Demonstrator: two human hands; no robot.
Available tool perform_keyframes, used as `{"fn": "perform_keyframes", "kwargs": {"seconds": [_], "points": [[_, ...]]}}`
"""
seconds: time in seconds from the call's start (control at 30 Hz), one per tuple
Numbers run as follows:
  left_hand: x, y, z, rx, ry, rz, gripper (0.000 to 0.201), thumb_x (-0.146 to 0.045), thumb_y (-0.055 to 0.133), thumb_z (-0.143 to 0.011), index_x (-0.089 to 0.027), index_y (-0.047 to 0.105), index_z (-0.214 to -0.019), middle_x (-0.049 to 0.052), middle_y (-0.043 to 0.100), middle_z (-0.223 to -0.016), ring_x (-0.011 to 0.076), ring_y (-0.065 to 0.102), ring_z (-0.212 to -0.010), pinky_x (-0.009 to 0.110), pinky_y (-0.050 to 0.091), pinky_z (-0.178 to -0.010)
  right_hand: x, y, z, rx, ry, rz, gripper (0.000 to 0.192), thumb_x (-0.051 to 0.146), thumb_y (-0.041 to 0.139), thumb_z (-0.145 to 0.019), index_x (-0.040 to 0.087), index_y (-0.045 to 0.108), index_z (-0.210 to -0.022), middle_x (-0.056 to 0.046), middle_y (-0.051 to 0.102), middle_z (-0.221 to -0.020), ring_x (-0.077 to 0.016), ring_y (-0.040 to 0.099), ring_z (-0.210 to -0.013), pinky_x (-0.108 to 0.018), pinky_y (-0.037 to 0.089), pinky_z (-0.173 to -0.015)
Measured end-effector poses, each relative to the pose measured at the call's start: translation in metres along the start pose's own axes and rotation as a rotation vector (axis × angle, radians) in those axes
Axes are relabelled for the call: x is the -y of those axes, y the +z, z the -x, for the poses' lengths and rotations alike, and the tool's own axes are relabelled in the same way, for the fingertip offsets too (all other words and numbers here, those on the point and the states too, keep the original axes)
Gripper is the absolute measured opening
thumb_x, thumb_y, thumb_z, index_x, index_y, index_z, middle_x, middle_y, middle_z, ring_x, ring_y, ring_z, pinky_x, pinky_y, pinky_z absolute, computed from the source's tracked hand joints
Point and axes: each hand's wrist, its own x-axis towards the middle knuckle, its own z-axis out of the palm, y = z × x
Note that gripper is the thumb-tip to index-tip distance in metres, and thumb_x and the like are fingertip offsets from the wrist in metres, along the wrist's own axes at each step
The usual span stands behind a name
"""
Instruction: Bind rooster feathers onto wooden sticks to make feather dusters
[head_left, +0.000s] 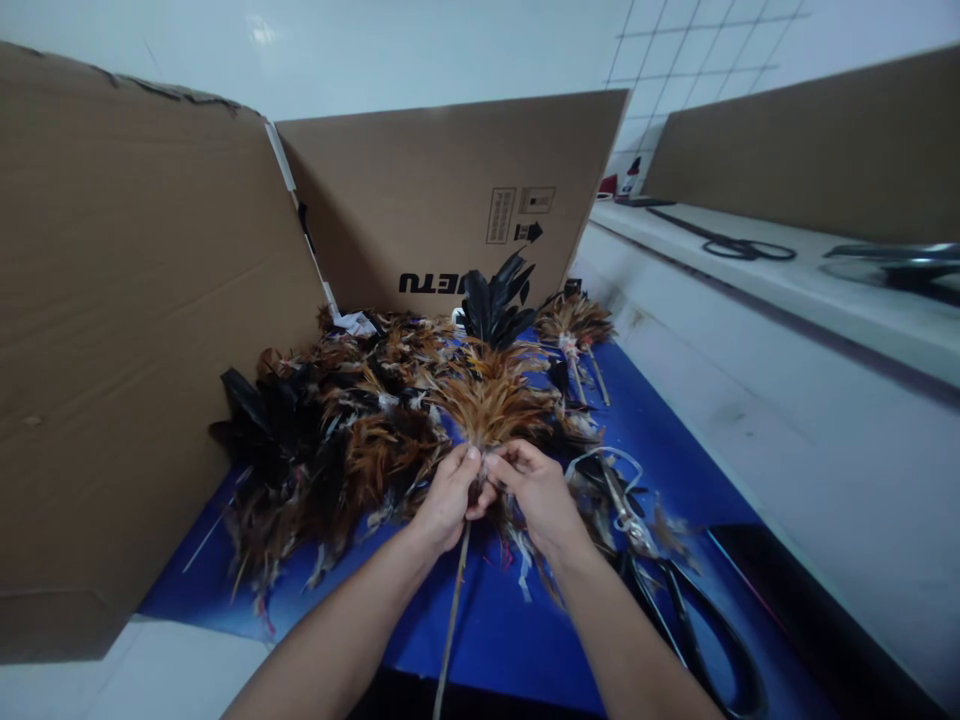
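Note:
My left hand (448, 497) and my right hand (534, 488) meet at the base of a fan of brown-orange feathers (491, 405), both pinching it where it joins a thin stick (452, 620) that runs down toward me. The fan spreads upward from my fingers. Behind it lies a heap of brown and black feather bundles (337, 430) on a blue mat (495, 620). A tuft of black feathers (495, 300) stands up at the back.
Cardboard walls stand at the left (127, 330) and back (442, 200). Large black scissors (697, 620) and a loop of white cord (615, 470) lie right of my hands. More stick-mounted feather tufts (577, 330) rest at the back right. Another pair of scissors (739, 245) lies on the white bench.

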Motion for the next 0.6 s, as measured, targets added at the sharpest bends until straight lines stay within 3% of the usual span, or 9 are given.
{"fn": "perform_keyframes", "kwargs": {"seconds": [0.33, 0.6], "points": [[0.002, -0.002, 0.000, -0.033, -0.084, 0.017, 0.041, -0.051, 0.063, -0.072, -0.015, 0.043, -0.075, -0.005, 0.041, -0.065, -0.0006, 0.030, -0.040, 0.011, 0.013, -0.033, 0.004, -0.004, -0.002, 0.051, 0.042, 0.009, 0.029, 0.034, 0.077, -0.058, 0.018, 0.056, -0.069, 0.003, 0.060, -0.058, -0.0119, 0.053, -0.055, -0.022, 0.036, -0.048], [-0.002, -0.003, -0.002, -0.069, -0.080, 0.024, 0.044, -0.051, 0.066, -0.069, -0.016, 0.041, -0.074, -0.007, 0.038, -0.063, -0.0014, 0.024, -0.040, 0.012, 0.011, -0.034, 0.011, -0.013, -0.005, 0.023, -0.037, 0.200, 0.023, 0.033, 0.074, -0.061, 0.017, 0.061, -0.069, -0.001, 0.063, -0.065, -0.0148, 0.057, -0.063, -0.028, 0.044, -0.061]]}}
